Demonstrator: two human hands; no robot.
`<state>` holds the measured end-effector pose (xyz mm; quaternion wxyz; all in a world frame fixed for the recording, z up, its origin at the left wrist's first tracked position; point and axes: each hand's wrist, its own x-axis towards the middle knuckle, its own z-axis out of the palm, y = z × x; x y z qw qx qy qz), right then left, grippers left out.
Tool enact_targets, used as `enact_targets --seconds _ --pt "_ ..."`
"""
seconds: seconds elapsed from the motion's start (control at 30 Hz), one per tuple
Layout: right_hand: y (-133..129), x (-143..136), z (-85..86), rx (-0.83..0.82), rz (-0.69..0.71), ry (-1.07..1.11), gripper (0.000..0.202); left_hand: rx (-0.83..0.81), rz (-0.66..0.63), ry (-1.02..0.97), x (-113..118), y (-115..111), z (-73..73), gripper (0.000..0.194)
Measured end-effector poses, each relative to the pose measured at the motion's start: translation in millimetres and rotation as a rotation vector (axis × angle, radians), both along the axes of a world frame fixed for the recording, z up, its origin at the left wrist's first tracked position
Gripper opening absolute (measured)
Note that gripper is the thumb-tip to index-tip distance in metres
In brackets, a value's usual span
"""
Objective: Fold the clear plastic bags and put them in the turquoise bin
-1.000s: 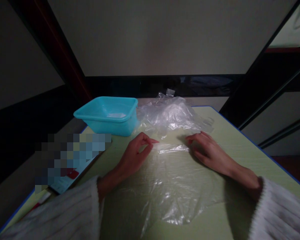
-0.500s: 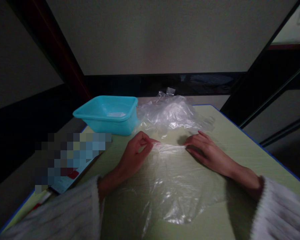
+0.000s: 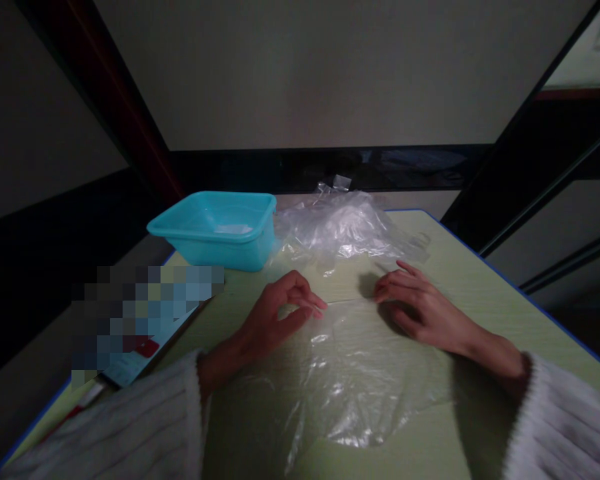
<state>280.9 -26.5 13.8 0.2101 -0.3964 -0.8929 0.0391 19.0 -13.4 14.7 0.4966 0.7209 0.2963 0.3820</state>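
Fingers on the left hand (image 3: 275, 317) are bunched in the head cam, thumb and tips close together right at the top edge of a clear plastic sheet (image 3: 360, 387); can't tell if they're actually pinching it. Right hand (image 3: 423, 307) is looser: fingers bent, thumb standing well off them, nothing gripped that I can see, tips by the other end of that same edge.

As for writing, nope, too blurry for me. The phone or tablet (image 3: 127, 367) at left has a pale blue screen with a red patch, but most of it is pixelated out. Some whitish bit inside the turquoise basin (image 3: 217, 253) might be paper, can't say.

Sheet itself is thin, see-through, wrinkly and shiny, flat on the pale green, blue-edged table (image 3: 460, 280) between the forearms. Behind it there's a crumpled heap of clear plastic (image 3: 350, 230), just right of the basin.
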Motion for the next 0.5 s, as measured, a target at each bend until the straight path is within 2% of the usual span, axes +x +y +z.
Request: enact_targets --seconds 0.1,0.27,0.4,0.5 --pt "-3.1 -1.4 1.6 -0.009 0.037 0.026 0.025 0.008 -0.005 0.034 1.5 -0.6 1.2 0.012" --pt "-10.6 -10.3 4.1 -0.09 0.149 -0.034 0.033 0.354 0.152 0.349 5.3 -3.5 -1.7 0.02" --pt "-14.4 -17.1 6.3 -0.162 0.217 -0.097 0.035 0.604 0.034 0.459 7.3 -8.0 -8.5 0.027" --pt "-15.6 -19.5 7.0 -0.179 0.23 -0.082 0.035 0.662 -0.036 0.539 8.6 -11.0 -10.3 0.029"
